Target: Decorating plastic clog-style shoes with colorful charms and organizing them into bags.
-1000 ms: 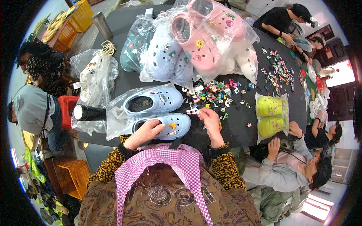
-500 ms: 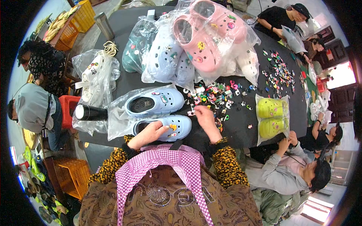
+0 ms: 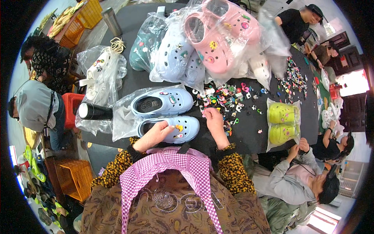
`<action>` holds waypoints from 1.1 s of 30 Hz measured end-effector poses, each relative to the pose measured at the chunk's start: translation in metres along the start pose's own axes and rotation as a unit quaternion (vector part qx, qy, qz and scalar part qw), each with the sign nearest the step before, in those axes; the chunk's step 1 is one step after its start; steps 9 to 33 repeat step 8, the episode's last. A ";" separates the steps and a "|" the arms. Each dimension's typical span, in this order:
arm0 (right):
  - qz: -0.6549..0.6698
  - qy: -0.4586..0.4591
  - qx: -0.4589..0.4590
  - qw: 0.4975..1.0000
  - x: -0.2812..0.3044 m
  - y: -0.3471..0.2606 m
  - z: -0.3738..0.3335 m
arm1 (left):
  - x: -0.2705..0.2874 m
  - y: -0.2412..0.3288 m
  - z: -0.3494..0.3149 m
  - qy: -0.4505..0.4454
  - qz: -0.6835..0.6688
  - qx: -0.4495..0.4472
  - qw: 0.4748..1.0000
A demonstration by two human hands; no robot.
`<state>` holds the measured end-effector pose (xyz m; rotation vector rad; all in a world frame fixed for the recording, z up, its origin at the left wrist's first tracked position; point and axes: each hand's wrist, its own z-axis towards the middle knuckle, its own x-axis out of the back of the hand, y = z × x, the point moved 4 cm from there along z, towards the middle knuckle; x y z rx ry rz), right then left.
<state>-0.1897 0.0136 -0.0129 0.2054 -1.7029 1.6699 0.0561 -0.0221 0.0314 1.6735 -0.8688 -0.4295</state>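
Two light blue clogs lie on a clear plastic bag on the black table [image 3: 249, 134]. My left hand [image 3: 157, 133] rests on the nearer clog [image 3: 183, 128], fingers on its top beside a small orange charm. The farther clog [image 3: 165, 102] lies just beyond it. My right hand [image 3: 213, 119] sits to the right of the clogs, fingers curled at the near edge of a scattered pile of small colourful shoe charms [image 3: 226, 99]; whether it pinches one cannot be told.
Bagged clogs are heaped at the back: pink [image 3: 218, 35], pale blue [image 3: 175, 58], teal [image 3: 142, 48], white [image 3: 99, 72]. A bagged yellow-green pair [image 3: 282, 123] lies right. A black bottle [image 3: 93, 112] lies left. People sit at the left and right; more charms [image 3: 294, 76] lie far right.
My right hand has drawn back from the charm pile toward the near clog. My left hand has slid along the near clog's top.
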 end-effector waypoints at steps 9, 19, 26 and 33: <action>0.371 -0.158 -0.195 0.894 -0.023 -0.032 -0.024 | -0.005 -0.002 0.002 -0.034 -0.055 0.053 0.996; 0.371 -0.158 -0.195 0.894 -0.023 -0.032 -0.024 | -0.005 -0.002 0.002 -0.034 -0.055 0.053 0.996; 0.371 -0.158 -0.195 0.894 -0.023 -0.032 -0.024 | -0.005 -0.002 0.002 -0.034 -0.055 0.053 0.996; 0.371 -0.158 -0.195 0.894 -0.023 -0.032 -0.024 | -0.005 -0.002 0.002 -0.034 -0.055 0.053 0.996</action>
